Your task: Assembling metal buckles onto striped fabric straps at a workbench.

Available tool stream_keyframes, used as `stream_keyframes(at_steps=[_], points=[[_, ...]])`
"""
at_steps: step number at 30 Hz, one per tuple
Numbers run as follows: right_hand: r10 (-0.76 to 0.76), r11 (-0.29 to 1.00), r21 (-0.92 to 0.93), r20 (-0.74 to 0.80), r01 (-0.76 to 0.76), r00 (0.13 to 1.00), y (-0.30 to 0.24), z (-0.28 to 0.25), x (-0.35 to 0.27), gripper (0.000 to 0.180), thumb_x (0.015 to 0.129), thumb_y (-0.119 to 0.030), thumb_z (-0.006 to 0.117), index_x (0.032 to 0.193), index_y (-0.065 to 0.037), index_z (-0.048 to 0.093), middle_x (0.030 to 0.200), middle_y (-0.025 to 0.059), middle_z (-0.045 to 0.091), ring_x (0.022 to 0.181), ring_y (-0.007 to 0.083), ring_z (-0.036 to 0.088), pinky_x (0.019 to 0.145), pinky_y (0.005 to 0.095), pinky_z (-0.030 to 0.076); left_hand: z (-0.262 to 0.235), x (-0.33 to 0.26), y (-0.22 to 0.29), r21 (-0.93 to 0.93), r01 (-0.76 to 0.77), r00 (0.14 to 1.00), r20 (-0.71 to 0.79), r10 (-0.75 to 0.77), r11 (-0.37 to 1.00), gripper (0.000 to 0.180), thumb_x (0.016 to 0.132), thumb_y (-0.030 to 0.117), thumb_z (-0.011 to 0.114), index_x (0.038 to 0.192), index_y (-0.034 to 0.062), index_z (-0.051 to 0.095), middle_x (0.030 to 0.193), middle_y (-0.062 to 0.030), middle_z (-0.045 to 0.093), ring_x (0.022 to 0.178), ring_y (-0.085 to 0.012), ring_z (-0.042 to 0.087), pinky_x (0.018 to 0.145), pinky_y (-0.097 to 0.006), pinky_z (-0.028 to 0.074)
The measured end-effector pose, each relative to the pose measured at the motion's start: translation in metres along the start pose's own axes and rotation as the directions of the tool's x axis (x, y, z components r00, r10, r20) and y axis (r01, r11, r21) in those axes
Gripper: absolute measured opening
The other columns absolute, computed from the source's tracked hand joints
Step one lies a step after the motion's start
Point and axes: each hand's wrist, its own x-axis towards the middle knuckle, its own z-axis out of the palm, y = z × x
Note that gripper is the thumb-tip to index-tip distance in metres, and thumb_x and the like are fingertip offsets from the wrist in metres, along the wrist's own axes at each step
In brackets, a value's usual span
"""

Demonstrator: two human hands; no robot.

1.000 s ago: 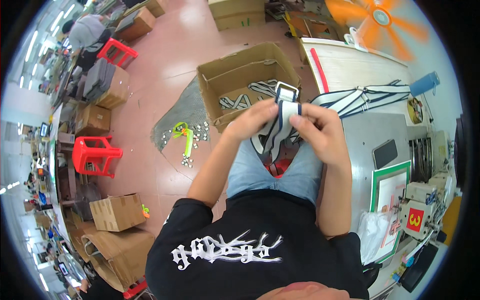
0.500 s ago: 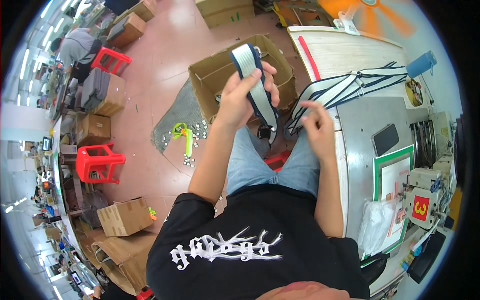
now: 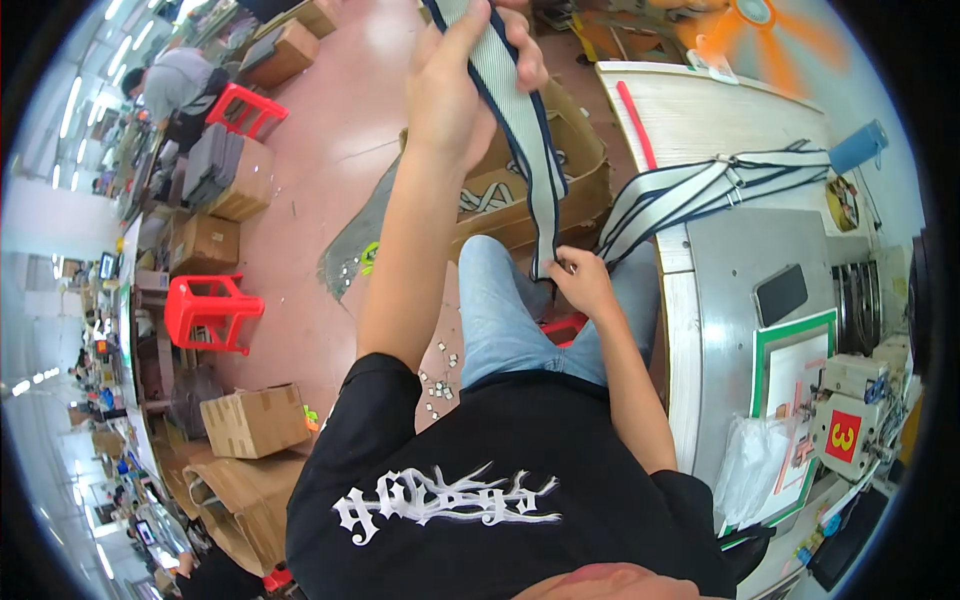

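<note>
A white webbing strap point(image 3: 512, 98) with dark blue edges runs down from the top of the view to just above my lap. High up, my left hand point(image 3: 455, 85) is closed around it, thumb on the front face. My right hand point(image 3: 583, 278) pinches the strap's lower end between thumb and fingers. Behind the strap stands an open cardboard box point(image 3: 585, 205) with similar webbing inside. To the right, a bundle of like straps point(image 3: 680, 190) with metal buckles lies over the table edge and hangs down near my right knee.
The white table point(image 3: 720, 110) on my right carries a red strip point(image 3: 636, 125), a blue cylinder point(image 3: 857, 147), a phone point(image 3: 780, 295) and a machine point(image 3: 845, 420). An orange fan point(image 3: 755, 30) stands beyond. Red stools point(image 3: 213, 310) and cardboard boxes point(image 3: 255, 420) are on the left, with a person point(image 3: 180, 85) farther off.
My left hand has risen with the strap, drawing it up and away. My right hand has moved left and down and now grips the strap's lower end.
</note>
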Motion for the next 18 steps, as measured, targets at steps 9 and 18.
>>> stream_keyframes(at_steps=[9,18], points=[[-0.027,0.981,0.175,0.562,-0.086,0.827,0.028,0.030,-0.059,0.032,0.096,-0.018,0.074,0.076,0.000,0.057,0.067,-0.0052,0.045,0.067,0.0062,0.041,0.058,0.0309,0.036,-0.135,0.048,0.030,0.338,-0.021,0.904,-0.396,0.163,0.941,0.039,0.112,0.038,0.046,0.096,0.0087,0.065,0.075,-0.0061,0.067,0.063,-0.0166,0.062,0.057,-0.033,0.051],[-0.082,0.679,0.697,0.384,-0.231,0.920,-0.112,-0.056,-0.077,0.040,0.096,-0.027,0.070,0.116,0.007,0.065,0.089,0.0086,0.067,0.075,0.0137,0.060,0.064,0.0261,0.047,-0.137,-0.097,-0.055,0.534,0.212,0.967,0.009,-0.256,0.818,0.026,0.105,0.026,0.061,0.106,0.0025,0.073,0.083,-0.0062,0.075,0.065,-0.0098,0.062,0.062,-0.027,0.050]])
